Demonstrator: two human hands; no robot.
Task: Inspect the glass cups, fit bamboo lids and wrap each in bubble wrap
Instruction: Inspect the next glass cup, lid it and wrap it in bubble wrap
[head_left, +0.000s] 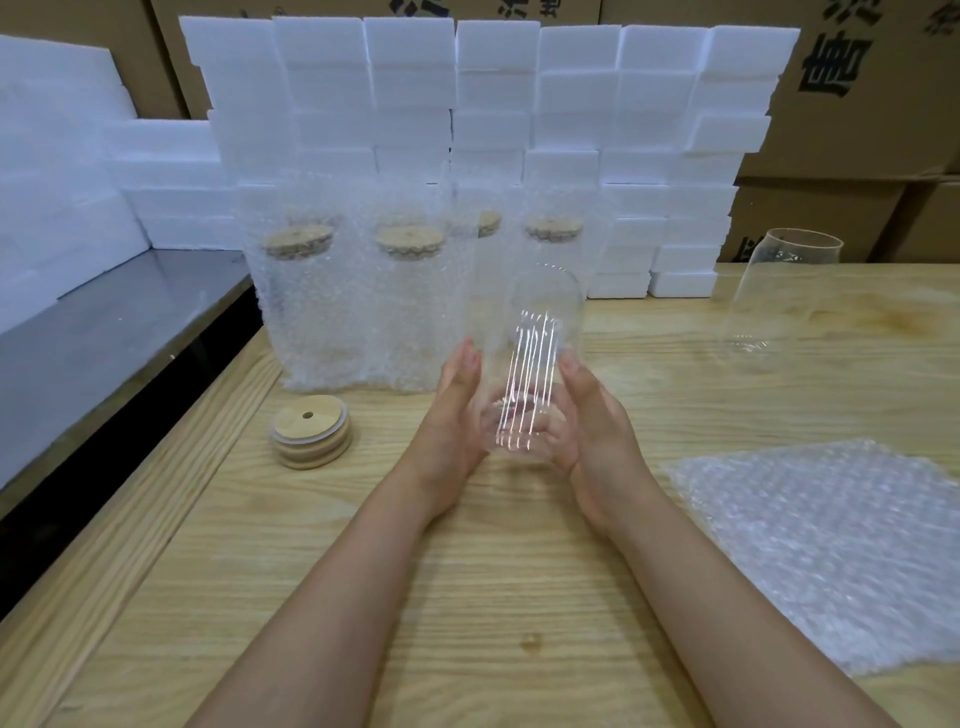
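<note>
Our left hand (457, 410) and right hand (597, 434) grasp a clear cylindrical glass cup (527, 358) between them. To its left sit stacked round bamboo lids (310, 434).

**What Was There, Counted**

Two glass cups were without wrap: the near cup (524, 364) and the far cup (774, 301). Four wrapped cups (311, 312), each with a bamboo lid, were clearly visible. Whether more stood behind them could not be told. One small stack of loose lids (310, 436) held at least two. There was one pile of bubble wrap (831, 545), and its sheets could not be counted. The foam blocks (493, 78) were many, well above twenty. The cardboard boxes (857, 104) were several.
</note>
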